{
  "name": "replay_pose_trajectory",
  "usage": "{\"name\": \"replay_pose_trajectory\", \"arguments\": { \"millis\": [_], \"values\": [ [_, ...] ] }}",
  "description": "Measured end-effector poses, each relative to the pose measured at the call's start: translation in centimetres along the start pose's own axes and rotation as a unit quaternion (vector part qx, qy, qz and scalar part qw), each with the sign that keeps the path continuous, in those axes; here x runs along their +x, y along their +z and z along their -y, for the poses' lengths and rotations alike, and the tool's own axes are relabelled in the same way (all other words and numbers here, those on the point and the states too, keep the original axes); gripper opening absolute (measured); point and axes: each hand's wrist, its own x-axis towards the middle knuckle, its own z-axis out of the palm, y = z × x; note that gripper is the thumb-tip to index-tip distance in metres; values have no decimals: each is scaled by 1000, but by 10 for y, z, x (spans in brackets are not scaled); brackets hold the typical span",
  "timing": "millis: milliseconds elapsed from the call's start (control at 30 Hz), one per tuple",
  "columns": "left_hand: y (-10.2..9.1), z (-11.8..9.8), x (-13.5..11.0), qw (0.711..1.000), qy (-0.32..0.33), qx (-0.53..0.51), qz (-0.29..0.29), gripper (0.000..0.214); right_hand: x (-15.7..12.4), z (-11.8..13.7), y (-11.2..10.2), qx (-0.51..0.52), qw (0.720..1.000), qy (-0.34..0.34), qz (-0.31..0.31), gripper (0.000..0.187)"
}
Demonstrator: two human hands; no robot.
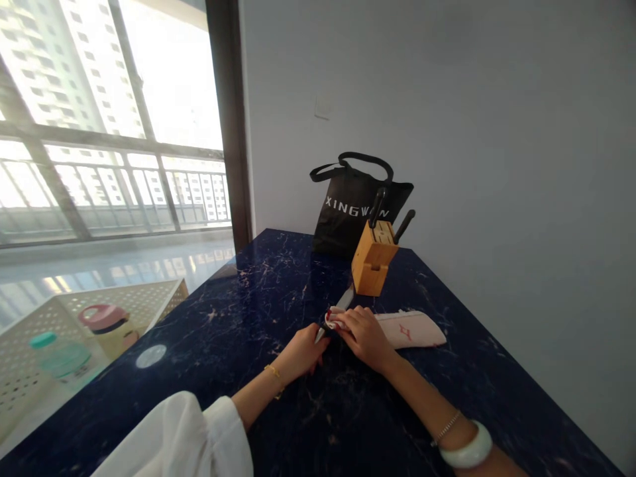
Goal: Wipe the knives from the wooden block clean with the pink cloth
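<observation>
My left hand [299,351] is closed around the handle of a knife [344,298], whose blade points away from me toward the knife block. With my right hand [365,336] I grip a pale pink cloth [410,329], its bunched end pressed around the knife near the base of the blade. The rest of the cloth trails flat to the right on the dark blue marbled table [318,424]. Just beyond the blade stands a wooden knife block [375,262] with black-handled tools in its slots.
A black tote bag [342,225] stands behind the block against the grey wall. Left of the table, a white perforated basket [163,305] holds a teal-capped bottle [59,356] and a pink-lidded cup [109,324]. A round disc [151,356] lies near the left edge.
</observation>
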Motion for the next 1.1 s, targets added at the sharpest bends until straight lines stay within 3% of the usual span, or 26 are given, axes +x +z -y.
{"name": "replay_pose_trajectory", "arguments": {
  "millis": [367, 600, 867, 1100],
  "values": [
    [1, 0, 1, 1000, 6, 21, 1, 18, -1, 5, 1, -30, 999, -43, -9, 23],
    [0, 0, 1, 1000, -1, 25, 14, 17, 1, 1, 3, -69, 996, 39, -50, 20],
    [-1, 2, 6, 999, -9, 30, 25, 18, 1, 5, 7, -18, 999, 27, -30, 19],
    [-1, 2, 4, 999, 9, 38, 34, 21, 0, 11, 10, -6, 994, 86, -61, 18]
  ]
}}
